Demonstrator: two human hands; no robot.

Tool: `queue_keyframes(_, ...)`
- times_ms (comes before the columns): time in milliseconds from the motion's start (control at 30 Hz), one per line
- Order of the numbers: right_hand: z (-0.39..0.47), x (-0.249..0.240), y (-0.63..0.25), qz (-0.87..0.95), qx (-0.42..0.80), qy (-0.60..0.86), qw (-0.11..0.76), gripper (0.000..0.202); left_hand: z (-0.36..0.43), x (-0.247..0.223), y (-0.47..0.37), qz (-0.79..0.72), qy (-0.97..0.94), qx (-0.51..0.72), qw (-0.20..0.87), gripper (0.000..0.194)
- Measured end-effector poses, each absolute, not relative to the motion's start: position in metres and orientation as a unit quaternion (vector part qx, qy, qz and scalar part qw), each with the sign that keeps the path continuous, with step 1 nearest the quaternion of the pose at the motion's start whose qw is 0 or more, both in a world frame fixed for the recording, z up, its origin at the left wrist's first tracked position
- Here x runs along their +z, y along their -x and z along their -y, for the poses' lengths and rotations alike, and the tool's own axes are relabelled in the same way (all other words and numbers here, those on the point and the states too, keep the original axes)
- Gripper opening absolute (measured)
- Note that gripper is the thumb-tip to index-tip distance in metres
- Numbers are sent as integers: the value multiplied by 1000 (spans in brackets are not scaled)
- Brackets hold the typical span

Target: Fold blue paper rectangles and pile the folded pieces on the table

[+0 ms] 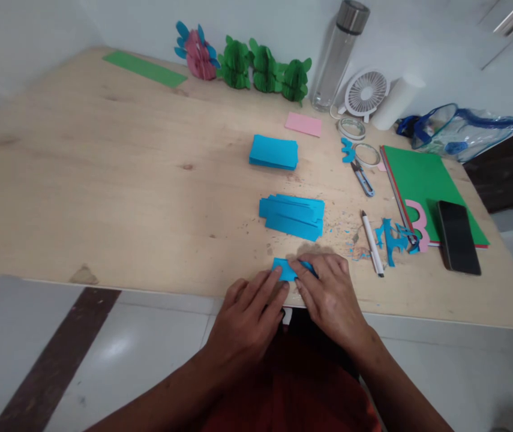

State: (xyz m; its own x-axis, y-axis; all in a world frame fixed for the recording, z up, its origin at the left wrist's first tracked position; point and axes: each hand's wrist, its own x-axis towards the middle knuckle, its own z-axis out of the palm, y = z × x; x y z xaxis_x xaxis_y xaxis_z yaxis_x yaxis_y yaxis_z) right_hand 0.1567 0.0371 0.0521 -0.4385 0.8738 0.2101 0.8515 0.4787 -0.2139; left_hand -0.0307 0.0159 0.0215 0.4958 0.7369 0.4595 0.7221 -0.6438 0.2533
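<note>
A small blue paper piece (pixel 284 268) lies at the near edge of the wooden table (pixel 116 180). My left hand (pixel 249 318) presses its fingertips on the paper's left part. My right hand (pixel 328 294) lies flat over the paper's right part and hides it. Just beyond, a loose pile of blue paper strips (pixel 293 216) is spread on the table. Farther back sits a neat stack of blue paper (pixel 274 152).
A white pen (pixel 372 243), blue cut scraps (pixel 391 239), small scissors (pixel 363 178), tape rolls (pixel 366 154), green sheets (pixel 422 180) and a black phone (pixel 458 236) lie at the right. Paper honeycomb figures (pixel 260 69), a bottle (pixel 339 54), a small fan (pixel 366 91) and a clear pouch (pixel 461 129) stand at the back.
</note>
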Motion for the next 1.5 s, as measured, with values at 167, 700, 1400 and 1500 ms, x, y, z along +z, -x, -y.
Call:
queue_keyframes(167, -39, 51, -158, 848, 47, 509, 140, 36, -17, 19, 31, -419, -867, 268, 10, 30)
queue_keyframes(700, -46, 61, -155, 850, 85, 504, 126, 40, -19, 20, 31, -421, -873, 247, -3, 30)
queue_keyframes(1400, -54, 67, -156, 852, 120, 493, 129, 37, -18, 16, 33, -415, -870, 267, 4, 31)
queue_keyframes(1500, -54, 68, -155, 850, 118, 497, 131, 34, -19, 15, 33, -414, -870, 270, 0, 31)
